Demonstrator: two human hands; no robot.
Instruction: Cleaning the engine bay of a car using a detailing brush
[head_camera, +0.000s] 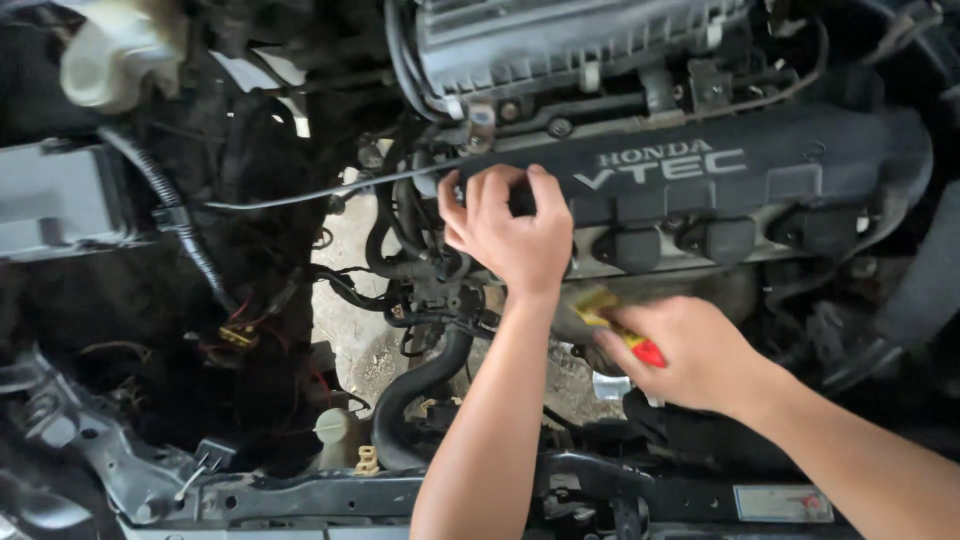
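Note:
My left hand (505, 235) reaches up into an engine bay, its fingers curled around a dark part at the left end of the black engine cover (760, 175). What it grips is mostly hidden by the fingers. My right hand (690, 350) is lower and to the right, in front of the engine, closed around a tool with a yellow and red handle (618, 325). The tool's tip points left and is blurred and hidden below my left wrist.
A thick black hose (425, 380) curves down below my left hand. Thin cables and wiring (300, 195) run to the left. A white reservoir (110, 55) sits at the top left, a ribbed grey housing (560, 40) at the top, and a metal front crossmember (300, 495) along the bottom.

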